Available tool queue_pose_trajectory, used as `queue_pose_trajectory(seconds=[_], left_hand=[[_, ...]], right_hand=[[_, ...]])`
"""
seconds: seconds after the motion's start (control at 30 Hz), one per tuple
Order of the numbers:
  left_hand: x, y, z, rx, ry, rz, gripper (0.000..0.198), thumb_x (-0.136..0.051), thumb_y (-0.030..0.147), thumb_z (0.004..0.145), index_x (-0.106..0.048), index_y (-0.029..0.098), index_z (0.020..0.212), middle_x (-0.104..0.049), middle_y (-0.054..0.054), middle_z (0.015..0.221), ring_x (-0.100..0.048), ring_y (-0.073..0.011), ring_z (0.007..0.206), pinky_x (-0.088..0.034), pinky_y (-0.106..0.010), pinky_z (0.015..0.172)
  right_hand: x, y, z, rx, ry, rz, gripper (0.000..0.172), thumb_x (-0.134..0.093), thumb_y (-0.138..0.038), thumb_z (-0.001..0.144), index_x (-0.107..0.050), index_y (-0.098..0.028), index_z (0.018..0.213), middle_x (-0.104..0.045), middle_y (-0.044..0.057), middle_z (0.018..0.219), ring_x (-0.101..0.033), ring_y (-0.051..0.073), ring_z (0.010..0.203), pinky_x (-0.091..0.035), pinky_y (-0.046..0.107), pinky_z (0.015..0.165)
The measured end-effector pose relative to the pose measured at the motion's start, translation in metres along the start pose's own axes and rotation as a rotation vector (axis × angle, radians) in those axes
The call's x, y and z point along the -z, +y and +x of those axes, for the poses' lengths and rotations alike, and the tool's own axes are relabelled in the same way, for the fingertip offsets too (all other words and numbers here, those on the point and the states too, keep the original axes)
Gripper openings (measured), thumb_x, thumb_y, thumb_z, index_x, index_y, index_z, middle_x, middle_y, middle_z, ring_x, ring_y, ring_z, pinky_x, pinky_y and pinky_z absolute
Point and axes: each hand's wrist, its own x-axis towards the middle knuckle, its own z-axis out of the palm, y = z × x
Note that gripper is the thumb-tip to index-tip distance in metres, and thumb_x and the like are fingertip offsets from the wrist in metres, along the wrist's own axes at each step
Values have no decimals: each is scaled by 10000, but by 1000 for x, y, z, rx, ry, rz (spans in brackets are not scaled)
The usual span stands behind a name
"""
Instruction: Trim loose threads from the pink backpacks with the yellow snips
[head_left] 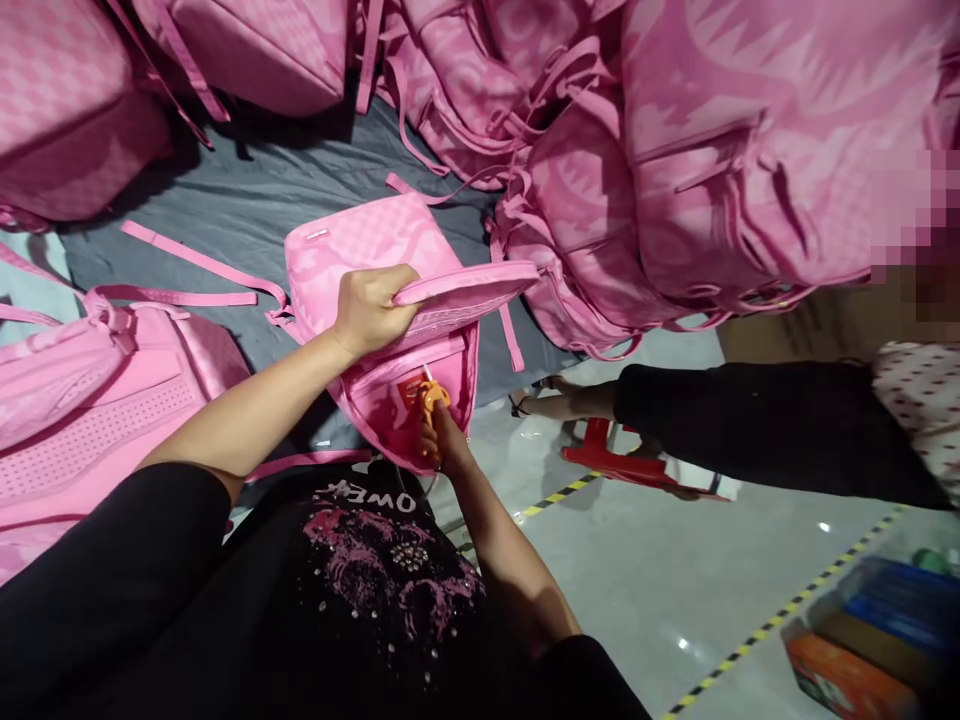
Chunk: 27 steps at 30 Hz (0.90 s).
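Near the middle of the table, a small pink backpack point(352, 235) lies with its main compartment unzipped. My left hand point(375, 305) is closed around the edge of its lifted front flap and keeps the opening wide. Inside the opening, my right hand point(442, 440) grips a small orange-handled tool that looks like scissors point(433, 396); a pale tip points away from me. Just beyond the tool, a red label point(411, 390) shows on the pink lining. My right fingers are partly hidden by the bag and the tool.
Large pink backpacks point(720, 150) crowd the far side and right of the grey-covered table point(270, 170). Another pink backpack point(97, 400) lies at left. A person in a black skirt point(735, 425) is at right, by a red stool point(615, 460). Boxes point(847, 670) sit lower right.
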Motion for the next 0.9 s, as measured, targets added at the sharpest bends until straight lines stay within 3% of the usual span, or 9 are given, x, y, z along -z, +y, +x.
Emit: queue_pose_trajectory(seconds=[0.07, 0.13, 0.33, 0.4, 0.47, 0.53, 0.67, 0.8, 0.9], left_hand=[[0, 2, -1, -22, -14, 2, 288, -506, 401, 895, -635, 200, 734, -628, -14, 632, -610, -150, 622, -356, -268, 584], [0, 4, -2, -36, -17, 3, 291, -502, 399, 893, -629, 200, 722, -621, -14, 623, -605, -149, 615, -351, -270, 581], [-1, 6, -4, -75, -13, -11, 263, -504, 366, 861, -633, 197, 706, -616, -16, 601, -578, -151, 575, -323, -279, 561], [0, 7, -5, -70, -21, 2, 241, -510, 353, 848, -638, 198, 714, -628, -19, 612, -582, -157, 587, -324, -281, 565], [1, 9, -6, -49, -31, 12, 229, -516, 349, 846, -640, 200, 725, -642, -23, 631, -593, -164, 608, -332, -283, 574], [3, 11, -8, -25, -33, 16, 223, -515, 342, 849, -636, 202, 724, -649, -25, 640, -602, -170, 623, -337, -282, 580], [8, 17, -11, -14, -30, 42, 194, -516, 297, 823, -638, 201, 705, -669, -31, 653, -612, -179, 629, -321, -281, 567], [9, 24, -14, -4, -73, 77, 170, -531, 265, 796, -673, 199, 731, -698, -40, 676, -629, -184, 634, -316, -274, 557], [10, 35, -20, 23, -138, 80, 175, -544, 269, 799, -699, 198, 761, -712, -46, 696, -647, -192, 651, -354, -268, 567]], right_hand=[[0, -6, -2, -15, -39, 47, 587, -307, -827, 884, -371, -252, 783, -197, -116, 478, -135, 72, 386, -171, 184, 378], [0, -13, -9, -82, -54, -80, 558, -336, -790, 902, -397, -248, 780, -225, -113, 463, -155, 74, 375, -179, 196, 371], [18, -75, -43, -67, 185, -803, 393, -536, -562, 935, -616, -182, 994, -479, -48, 508, -385, 104, 377, -338, 239, 447], [30, -103, -59, -118, 339, -1150, 384, -579, -520, 929, -646, -152, 1014, -555, -9, 569, -438, 104, 384, -372, 252, 485], [40, -122, -77, -224, 395, -1394, 389, -594, -515, 928, -648, -139, 1012, -582, 12, 591, -471, 111, 377, -381, 257, 482], [48, -128, -96, -289, 314, -1344, 387, -613, -526, 914, -628, -154, 1019, -561, -6, 554, -464, 116, 352, -350, 246, 431], [57, -112, -123, -155, 287, -977, 414, -629, -604, 865, -524, -203, 885, -424, -79, 457, -382, 100, 315, -294, 223, 364], [67, -88, -123, 40, 263, -533, 535, -621, -723, 789, -410, -234, 830, -352, -122, 464, -308, 60, 341, -283, 194, 377], [73, -68, -114, 91, 251, -386, 600, -624, -786, 731, -412, -234, 836, -350, -130, 462, -306, 59, 344, -291, 196, 378]])
